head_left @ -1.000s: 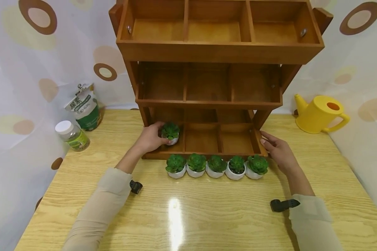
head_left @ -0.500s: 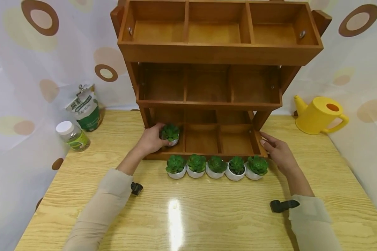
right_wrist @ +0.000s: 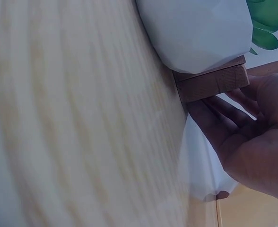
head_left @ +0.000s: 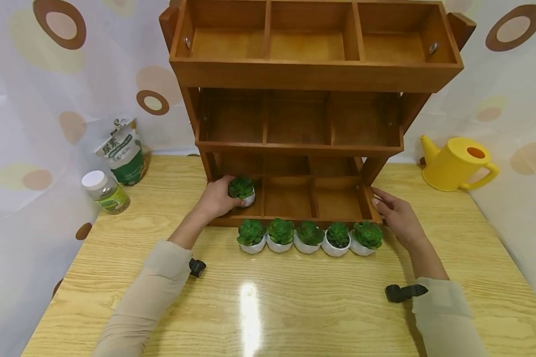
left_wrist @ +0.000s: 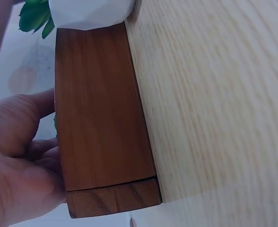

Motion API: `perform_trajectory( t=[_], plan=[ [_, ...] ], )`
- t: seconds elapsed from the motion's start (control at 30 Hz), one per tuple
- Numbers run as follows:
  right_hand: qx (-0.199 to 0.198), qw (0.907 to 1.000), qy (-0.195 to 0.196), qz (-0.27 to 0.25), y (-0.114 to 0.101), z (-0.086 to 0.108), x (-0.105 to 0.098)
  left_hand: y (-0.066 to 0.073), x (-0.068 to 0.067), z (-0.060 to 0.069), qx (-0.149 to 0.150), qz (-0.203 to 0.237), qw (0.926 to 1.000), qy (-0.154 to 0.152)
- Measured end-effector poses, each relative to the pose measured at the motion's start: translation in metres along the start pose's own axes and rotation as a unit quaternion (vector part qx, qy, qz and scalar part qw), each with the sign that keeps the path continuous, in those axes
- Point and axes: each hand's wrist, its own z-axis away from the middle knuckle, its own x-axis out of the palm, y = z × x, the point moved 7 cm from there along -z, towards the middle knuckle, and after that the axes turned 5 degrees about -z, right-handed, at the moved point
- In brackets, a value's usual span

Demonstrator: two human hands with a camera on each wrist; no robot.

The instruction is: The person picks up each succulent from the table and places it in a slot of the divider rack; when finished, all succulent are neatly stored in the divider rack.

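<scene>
In the head view my left hand (head_left: 219,197) holds a small potted succulent (head_left: 241,188) in the bottom left compartment of a brown wooden shelf rack (head_left: 312,77). The plant's white pot is partly hidden by the fingers. The left wrist view shows the hand (left_wrist: 23,156) behind the front board (left_wrist: 101,109) of the bottom tier. My right hand (head_left: 397,215) touches the outer right side of that tier, its fingers fairly straight. Several succulents in white faceted pots (head_left: 308,244) stand in a row on the table, just in front of the rack.
A yellow watering can (head_left: 451,166) stands right of the rack on the wooden table (head_left: 330,307). On the left are a green and white pouch (head_left: 127,156) with a clip and a clear jar (head_left: 109,196) with a white lid. A patterned cloth (head_left: 22,129) hangs behind.
Both hands keep their places, the left one on the succulent in the compartment. Only a slight shift of the head view shows.
</scene>
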Motion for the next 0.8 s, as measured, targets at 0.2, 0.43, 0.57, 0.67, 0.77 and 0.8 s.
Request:
perform_trajectory(
  t=[0.2,0.43,0.57,0.67,0.77,0.8],
  plan=[
    [0.021,0.9998,0.001,0.002,-0.001,0.001,0.000,0.000,-0.007,0.006,0.018,0.023,0.9995,0.012],
    [0.023,0.9997,0.001,0.002,-0.001,0.000,0.000,0.003,-0.020,0.023,0.060,0.052,0.9965,0.024],
    [0.026,0.9996,0.003,0.006,0.000,0.000,-0.001,0.005,-0.028,0.033,0.065,0.054,0.9960,0.030],
    [0.028,0.9996,0.004,0.004,0.001,0.000,-0.002,0.006,-0.033,0.041,0.072,0.064,0.9949,0.030],
    [0.024,0.9997,0.003,0.003,0.001,0.000,-0.001,0.005,-0.036,0.049,0.075,0.086,0.9931,0.027],
    [0.021,0.9998,0.002,0.002,0.000,-0.001,0.000,0.005,-0.037,0.052,0.075,0.094,0.9923,0.027]
  ],
)
